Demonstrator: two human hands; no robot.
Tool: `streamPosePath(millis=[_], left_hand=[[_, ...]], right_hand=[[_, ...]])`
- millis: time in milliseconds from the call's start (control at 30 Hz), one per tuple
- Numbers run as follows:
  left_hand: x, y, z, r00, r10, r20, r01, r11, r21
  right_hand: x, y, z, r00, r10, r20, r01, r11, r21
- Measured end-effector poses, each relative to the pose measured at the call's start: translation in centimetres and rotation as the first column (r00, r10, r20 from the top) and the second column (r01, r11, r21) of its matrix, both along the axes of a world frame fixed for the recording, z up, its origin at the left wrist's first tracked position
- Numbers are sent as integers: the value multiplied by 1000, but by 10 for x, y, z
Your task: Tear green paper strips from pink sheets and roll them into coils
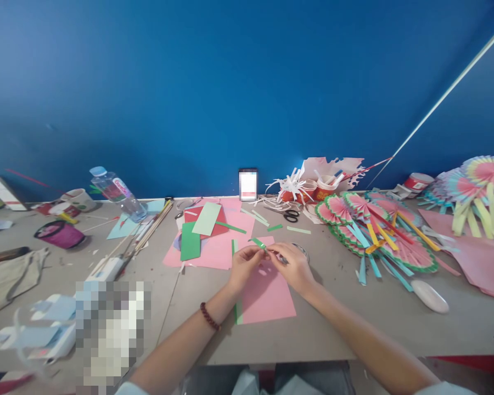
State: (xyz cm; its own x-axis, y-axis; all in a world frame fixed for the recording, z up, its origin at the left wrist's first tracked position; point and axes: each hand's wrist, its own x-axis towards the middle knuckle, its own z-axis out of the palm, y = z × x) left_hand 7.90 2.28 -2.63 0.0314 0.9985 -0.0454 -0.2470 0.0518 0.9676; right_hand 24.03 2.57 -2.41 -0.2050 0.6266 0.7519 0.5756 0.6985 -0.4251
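Over a pink paper sheet [267, 304], my left hand [243, 266] and my right hand [293, 269] meet with fingertips pinched together. Between them is a small green paper strip [256, 242], its left end sticking up past my left fingers. A small dark thing shows under my right fingers; I cannot make out what it is. Behind my right hand, partly hidden by it, lies a round, clear-looking ring [303, 251]. Green paper edging [237, 311] runs along the pink sheet's left side.
Green card [190, 241] and pale green card [207, 219] lie on red and pink paper. Black-handled scissors [291, 216] rest behind my hands. Folded paper fans [370, 219] pile up at right, near a white oval object [430, 296]. A plastic bottle [118, 192] leans at left.
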Motion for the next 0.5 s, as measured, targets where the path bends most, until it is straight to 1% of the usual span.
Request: streamPosePath(millis=[200, 300, 367, 500], left_hand=[[2, -1, -3, 999, -30, 36, 32, 999, -42], [2, -1, -3, 999, -14, 37, 15, 999, -47], [2, -1, -3, 1000, -3, 26, 4, 999, -43], [2, 0, -3, 999, 34, -4, -34, 999, -4]], right_hand=[[0, -3, 4, 1000, -15, -27, 14, 999, -40], [-1, -4, 5, 999, -21, -26, 20, 999, -37], [-1, -3, 3, 999, -30, -26, 30, 1000, -5], [-1, 0, -1, 999, -40, 7, 39, 993, 107]])
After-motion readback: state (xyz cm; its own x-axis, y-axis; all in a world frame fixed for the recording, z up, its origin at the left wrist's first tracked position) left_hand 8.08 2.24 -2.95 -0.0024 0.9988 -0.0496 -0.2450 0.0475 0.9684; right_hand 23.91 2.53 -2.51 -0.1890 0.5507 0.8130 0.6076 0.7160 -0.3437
